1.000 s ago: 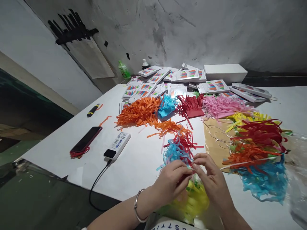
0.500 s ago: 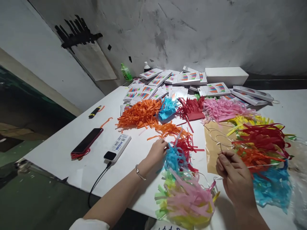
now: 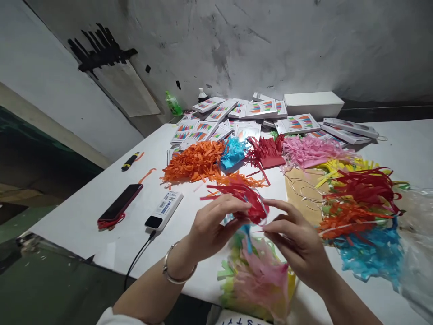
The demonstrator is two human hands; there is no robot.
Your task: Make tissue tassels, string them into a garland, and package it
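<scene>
A person's 2 bare hands meet over a white table [image 3: 101, 212], pinching a red tassel of thin-cut tissue paper strips [image 3: 246, 198]. The left hand [image 3: 211, 228], a silver metal bangle [image 3: 174, 271] on its wrist, closes thumb and fingers on the tassel's gathered end; the right hand [image 3: 292, 241] grips the same bunch from the other side, forefinger stretched out above. The tassel hangs in the air just above a soft heap of pink, yellow, green and blue fringed tassels [image 3: 257, 275] at the near table edge.

Behind lie loose piles of shredded paper: orange fringe [image 3: 194, 162], a small blue tuft [image 3: 233, 151], dark red fringe [image 3: 267, 151] and pink fringe [image 3: 311, 151]. To the right, a mixed spread of red, orange, yellow and blue tassels [image 3: 361, 216] partly covers a flat brown kraft paper sheet [image 3: 299, 194]. Flat white cartons printed with rainbow-coloured fringe pictures [image 3: 243, 115] crowd the far end beside a plain white rectangular box [image 3: 313, 104]; their lettering is too small to read.

At left rest a white power bank with a blue-lettered label, unreadable, and a black cable [image 3: 164, 210], a dark smartphone in a red case [image 3: 120, 203], and a black marker with yellow band [image 3: 130, 160]. A green plastic bottle [image 3: 173, 103] stands by the rough grey wall.
</scene>
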